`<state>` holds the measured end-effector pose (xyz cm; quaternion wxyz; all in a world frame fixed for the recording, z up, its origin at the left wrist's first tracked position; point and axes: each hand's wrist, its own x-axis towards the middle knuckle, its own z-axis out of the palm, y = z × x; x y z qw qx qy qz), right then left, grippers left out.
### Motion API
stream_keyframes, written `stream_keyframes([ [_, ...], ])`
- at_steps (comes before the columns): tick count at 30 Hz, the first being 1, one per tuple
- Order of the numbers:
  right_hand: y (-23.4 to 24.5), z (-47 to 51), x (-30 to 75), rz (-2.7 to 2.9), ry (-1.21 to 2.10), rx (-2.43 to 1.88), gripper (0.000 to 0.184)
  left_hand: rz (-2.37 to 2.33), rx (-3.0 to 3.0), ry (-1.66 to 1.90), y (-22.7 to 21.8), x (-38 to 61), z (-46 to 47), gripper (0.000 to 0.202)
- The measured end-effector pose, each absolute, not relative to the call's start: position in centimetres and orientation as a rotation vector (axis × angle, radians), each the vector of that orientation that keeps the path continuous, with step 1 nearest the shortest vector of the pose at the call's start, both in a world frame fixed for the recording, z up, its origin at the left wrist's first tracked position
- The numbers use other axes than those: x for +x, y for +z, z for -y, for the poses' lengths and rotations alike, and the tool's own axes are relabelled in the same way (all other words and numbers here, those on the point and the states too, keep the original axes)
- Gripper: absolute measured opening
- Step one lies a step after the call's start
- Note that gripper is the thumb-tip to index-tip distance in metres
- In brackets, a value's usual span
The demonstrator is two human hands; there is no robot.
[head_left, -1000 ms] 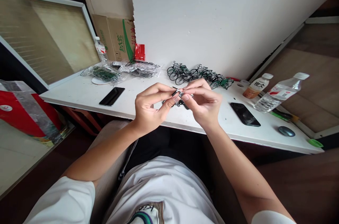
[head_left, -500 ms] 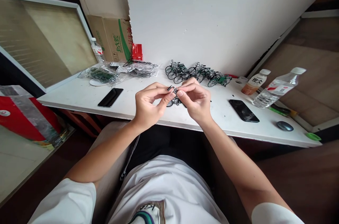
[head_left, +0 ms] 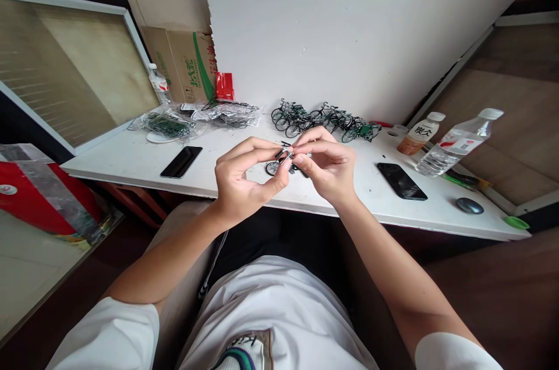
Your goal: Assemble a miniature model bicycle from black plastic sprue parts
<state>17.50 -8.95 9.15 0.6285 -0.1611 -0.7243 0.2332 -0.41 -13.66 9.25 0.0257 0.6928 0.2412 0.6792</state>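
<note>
Head view: both hands are meeting at frame centre, above the near edge of the white table [head_left: 131, 157]. The left hand [head_left: 244, 180] and right hand [head_left: 325, 166] are pinching one small model bicycle [head_left: 283, 159] between fingertips; both are closed on it, and it is being held in the air, one wheel showing below the fingers. Behind, upper centre, a row of finished green model bicycles [head_left: 323, 119] is standing along the white board [head_left: 349, 32]; the exact count is too tangled to tell. Two black phones are lying flat: one phone [head_left: 181, 161] left of the hands, the other phone [head_left: 402, 181] right. Two bottles at right: a small brown-labelled bottle [head_left: 419, 134] and a clear water bottle [head_left: 458, 143] lying tilted. One dark mouse [head_left: 469, 205] is sitting far right. Plastic bags of parts [head_left: 196, 116] are piled upper left beside one cardboard box [head_left: 183, 64].
</note>
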Motion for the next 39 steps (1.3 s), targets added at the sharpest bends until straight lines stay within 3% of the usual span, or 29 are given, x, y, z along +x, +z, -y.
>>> stream_keyframes([
  [9, 9.0, 8.8, 17.6, 1.658, 0.508, -0.379, 0.022, -0.787, 2.16, 2.108, 9.2, -0.2, 13.9, 0.016],
  [28, 9.2, 9.4, 17.4, 1.674, 0.462, -0.37, 0.011, -0.719, 1.959, 2.07, 9.0, 0.0, 14.1, 0.025],
  [39, 9.5, 10.0, 17.3, 1.644, 0.41, -0.343, 0.009, -0.695, 1.967, 2.087, 9.0, 0.0, 14.2, 0.019],
])
